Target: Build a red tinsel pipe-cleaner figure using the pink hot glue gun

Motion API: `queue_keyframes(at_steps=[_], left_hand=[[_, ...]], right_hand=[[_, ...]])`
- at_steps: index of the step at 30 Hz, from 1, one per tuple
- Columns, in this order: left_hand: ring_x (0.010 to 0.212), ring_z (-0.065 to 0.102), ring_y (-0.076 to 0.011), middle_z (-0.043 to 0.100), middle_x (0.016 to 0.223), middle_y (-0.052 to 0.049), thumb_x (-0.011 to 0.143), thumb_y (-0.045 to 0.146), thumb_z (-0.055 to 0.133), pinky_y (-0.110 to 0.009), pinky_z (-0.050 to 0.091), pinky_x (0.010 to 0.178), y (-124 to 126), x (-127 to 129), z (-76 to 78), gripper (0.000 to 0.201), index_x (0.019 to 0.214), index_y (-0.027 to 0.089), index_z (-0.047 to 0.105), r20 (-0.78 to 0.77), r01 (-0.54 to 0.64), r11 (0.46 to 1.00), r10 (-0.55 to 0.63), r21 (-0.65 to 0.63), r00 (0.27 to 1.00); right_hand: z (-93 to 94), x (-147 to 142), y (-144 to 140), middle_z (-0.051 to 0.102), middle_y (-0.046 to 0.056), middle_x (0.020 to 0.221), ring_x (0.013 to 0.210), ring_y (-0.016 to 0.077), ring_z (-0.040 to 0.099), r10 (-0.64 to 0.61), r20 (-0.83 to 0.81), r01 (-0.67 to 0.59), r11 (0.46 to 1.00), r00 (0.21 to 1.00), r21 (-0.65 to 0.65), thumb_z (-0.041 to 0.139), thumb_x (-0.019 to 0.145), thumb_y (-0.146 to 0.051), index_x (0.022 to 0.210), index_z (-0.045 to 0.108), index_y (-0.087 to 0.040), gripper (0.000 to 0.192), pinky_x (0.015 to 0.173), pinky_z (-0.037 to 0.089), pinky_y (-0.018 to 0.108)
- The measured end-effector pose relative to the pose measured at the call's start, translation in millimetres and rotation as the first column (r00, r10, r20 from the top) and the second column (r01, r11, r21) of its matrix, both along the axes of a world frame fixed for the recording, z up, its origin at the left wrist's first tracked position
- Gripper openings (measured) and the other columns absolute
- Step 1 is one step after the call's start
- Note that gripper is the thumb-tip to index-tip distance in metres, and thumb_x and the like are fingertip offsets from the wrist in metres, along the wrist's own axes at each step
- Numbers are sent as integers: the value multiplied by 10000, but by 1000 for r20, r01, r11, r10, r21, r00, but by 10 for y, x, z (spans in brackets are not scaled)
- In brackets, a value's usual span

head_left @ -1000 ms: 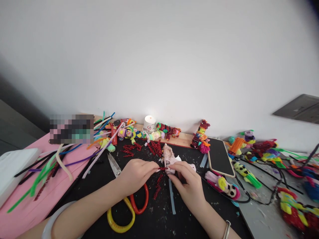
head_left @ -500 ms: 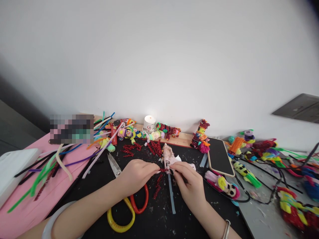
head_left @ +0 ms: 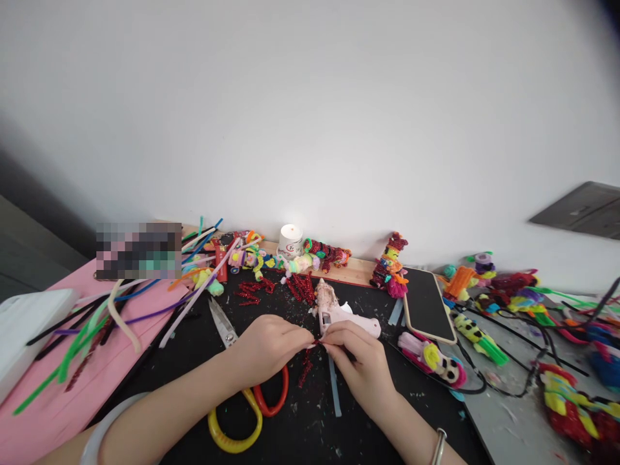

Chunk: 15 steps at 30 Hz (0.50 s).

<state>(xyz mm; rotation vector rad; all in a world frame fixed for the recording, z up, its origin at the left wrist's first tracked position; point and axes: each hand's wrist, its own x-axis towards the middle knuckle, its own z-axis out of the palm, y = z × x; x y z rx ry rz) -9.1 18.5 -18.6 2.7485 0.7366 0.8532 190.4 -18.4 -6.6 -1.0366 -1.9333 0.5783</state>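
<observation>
Both forearms reach in over the black mat (head_left: 300, 426). The left hand (head_left: 268, 347) and the right hand (head_left: 361, 361) meet fingertip to fingertip above its middle, fingers curled and pinched together.

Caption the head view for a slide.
Both hands pinch a small red glittery piece beside a glue gun.

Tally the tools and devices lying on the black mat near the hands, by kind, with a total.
Scissors: 1
Glue gun: 1
Phone: 1
Clear glue sticks: 2 in view, one beside the phone
Total: 5
</observation>
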Motion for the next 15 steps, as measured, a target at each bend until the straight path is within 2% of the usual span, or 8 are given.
queue_keyframes(at_steps=[9,15], left_hand=[[619,644,-130,677,673,-19,965,250,356,-217,465,595,19,-18,-6,292,890,177,629,2,-77,997,77,-24,997],[603,644,-129,681,670,-14,963,263,375,-220,460,586,19,-7,-10,283,891,178,634,24,-97,995,97,-35,995]], right_hand=[[-6,28,-16,603,32,791,734,142,580,-148,-41,150,987,988,61,527,839,-70,765,565,-184,141,653,450,244],[-14,28,-27,545,10,710,633,130,523,-190,-37,191,981,981,23,474,866,-109,707,497,-186,178,579,414,241]])
